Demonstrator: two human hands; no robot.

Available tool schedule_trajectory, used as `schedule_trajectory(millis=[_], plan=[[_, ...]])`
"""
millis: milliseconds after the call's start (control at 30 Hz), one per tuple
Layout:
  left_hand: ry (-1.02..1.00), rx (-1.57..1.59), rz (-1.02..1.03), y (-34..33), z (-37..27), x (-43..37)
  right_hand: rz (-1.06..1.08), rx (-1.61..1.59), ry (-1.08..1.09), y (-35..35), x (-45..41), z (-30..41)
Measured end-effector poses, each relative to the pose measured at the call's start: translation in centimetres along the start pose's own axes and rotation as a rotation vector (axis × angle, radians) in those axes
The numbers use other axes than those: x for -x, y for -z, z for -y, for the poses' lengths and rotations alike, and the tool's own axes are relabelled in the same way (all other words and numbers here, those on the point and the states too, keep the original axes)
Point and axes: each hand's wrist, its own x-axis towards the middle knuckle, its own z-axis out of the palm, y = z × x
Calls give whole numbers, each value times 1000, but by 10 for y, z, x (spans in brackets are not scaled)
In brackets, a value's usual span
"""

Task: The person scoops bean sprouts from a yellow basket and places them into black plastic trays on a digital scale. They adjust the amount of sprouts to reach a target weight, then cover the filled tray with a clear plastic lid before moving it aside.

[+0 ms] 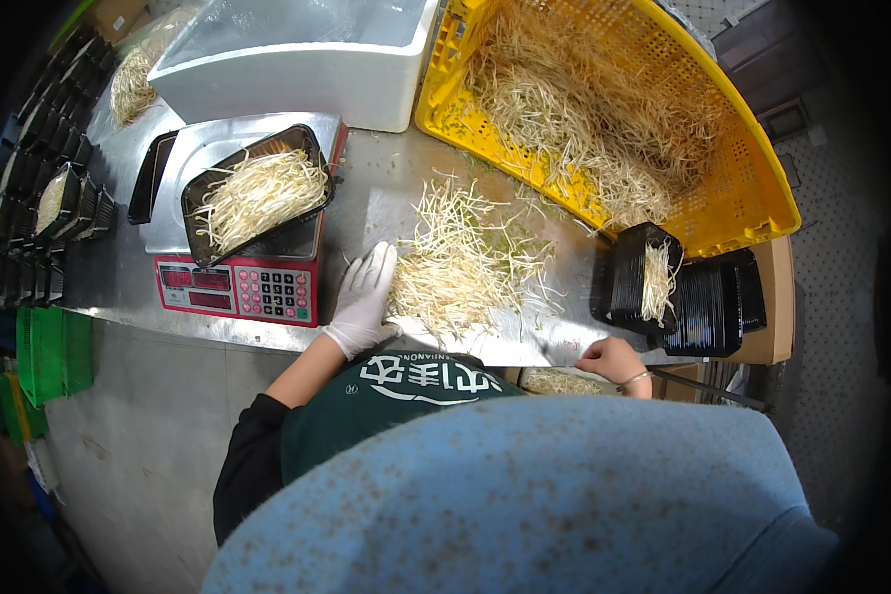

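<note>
My left hand point(364, 301), in a white glove, lies extended along the left edge of a loose pile of bean sprouts point(453, 275) on the steel table. It grasps nothing. My right hand point(612, 361) is bare, with curled fingers at the table's front edge; whether anything small is pinched there is hidden. Left of the gloved hand, a black plastic tray point(260, 197) heaped with sprouts sits tilted on a red digital scale point(234, 289). Toward the right, a few sprouts point(659, 278) lie on a stack of black trays point(627, 275).
A yellow perforated crate point(757, 185) holding sprouts lies tipped at the back right. Behind the scale stands a white foam box point(289, 82). Packed black trays point(37, 171) are stacked at the far left, above green crates point(53, 353). An empty black tray point(151, 178) leans beside the scale.
</note>
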Motion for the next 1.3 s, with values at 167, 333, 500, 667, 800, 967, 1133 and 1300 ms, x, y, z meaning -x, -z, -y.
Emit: schedule_trajectory(millis=[167,333,500,667,800,967,1133,1300], plan=[[-77,-117,-10,-18,-13,-29,-301,-99,337,-33,-53,67],[-102,-119,87,-21,-9,-50,-322,95,545,-78,-118,143],[-157,-218,-203,-31,-4,-62,-462,169,589,-80,-135,146],[-108,-78,-253,14,-25,-56,-469,-69,570,-32,-118,152],[-40,-25,-266,18,-5,-36,-376,165,442,-6,-117,125],[-208,5,-124,14,-6,-10,-474,-241,462,-4,-110,116],[-246,-186,-312,-6,-13,-19,-222,-50,483,-42,-136,130],[107,-62,-20,14,0,5,-321,-243,498,-42,-139,124]])
